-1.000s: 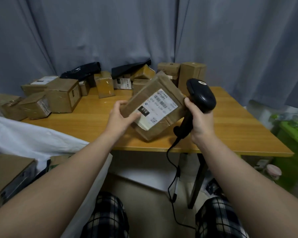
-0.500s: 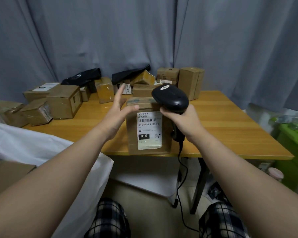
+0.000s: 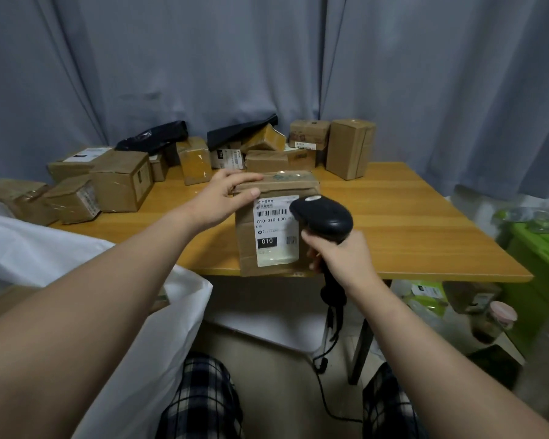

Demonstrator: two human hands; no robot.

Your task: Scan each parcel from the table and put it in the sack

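A brown cardboard parcel (image 3: 249, 248) stands upright at the front edge of the wooden table (image 3: 425, 223), its white label with a barcode and "010" facing me. My left hand (image 3: 225, 198) grips its top left corner, fingers over the top and thumb on the front. My right hand (image 3: 339, 255) holds a black corded barcode scanner (image 3: 324, 217) just in front of the label, covering the label's right side. The white sack (image 3: 133, 327) hangs open at the lower left, beside my left arm.
Several more cardboard parcels (image 3: 121, 180) and two black bags (image 3: 154, 141) crowd the table's back and left. A tall box (image 3: 349, 148) stands at the back right. A green crate (image 3: 539, 264) and a jar (image 3: 495, 321) are on the floor to the right. Grey curtains hang behind.
The parcel went from tilted in the air to standing upright at the table's edge. My left hand closed onto its top corner, and the scanner came down in front of the label.
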